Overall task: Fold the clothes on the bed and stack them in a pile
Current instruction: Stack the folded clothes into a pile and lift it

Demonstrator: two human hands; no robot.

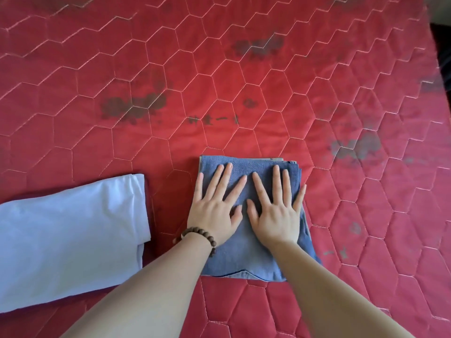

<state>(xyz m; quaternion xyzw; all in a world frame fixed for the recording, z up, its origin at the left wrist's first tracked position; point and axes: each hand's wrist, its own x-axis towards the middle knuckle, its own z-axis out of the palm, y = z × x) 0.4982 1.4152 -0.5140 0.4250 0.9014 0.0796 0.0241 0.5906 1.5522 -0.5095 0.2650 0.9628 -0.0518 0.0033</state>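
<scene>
Blue folded garment (253, 262) lies under left hand (214, 211) and right hand (275, 215), fingers spread flat.

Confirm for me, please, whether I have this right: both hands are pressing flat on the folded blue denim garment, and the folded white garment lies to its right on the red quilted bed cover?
Not quite: the head view shows the folded white garment to the left of the folded blue denim garment, not its right. The rest holds: the left hand and right hand press flat on the denim, on the red quilted bed cover.
</scene>
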